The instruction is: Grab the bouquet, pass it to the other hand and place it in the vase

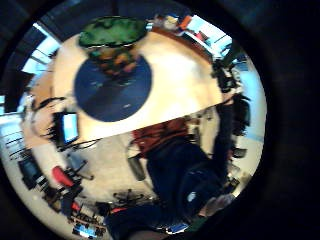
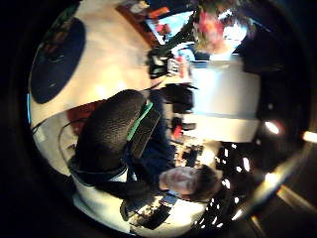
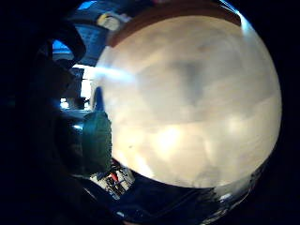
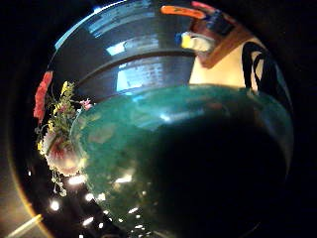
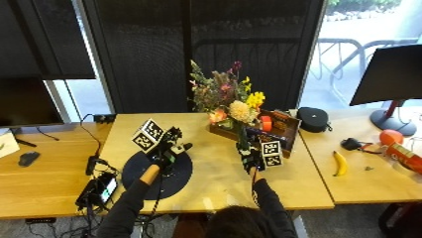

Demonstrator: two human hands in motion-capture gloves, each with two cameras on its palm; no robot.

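The bouquet is held upright above the table, right of centre. Its stem end is gripped by the right hand, whose fingers are curled round it. In the right thumb side palm view, a glossy green curved surface is seen close to the palm, with the flower heads beyond it. The left hand is raised over the far edge of a round, flat, dark blue mat. Whether its fingers are spread or closed cannot be told.

The vase, green, mottled and rounded, is shown at the mat's edge in the left little finger side palm view. In the outside view it is hidden behind the left hand.

A wooden box holding red items is placed just behind the bouquet, and a black domed case is set beside it. On the adjoining table to the right lie a banana and an orange ball, below a dark monitor. A small screen device with cables is located at the left table edge. The table surface is pale wood with a smooth finish.
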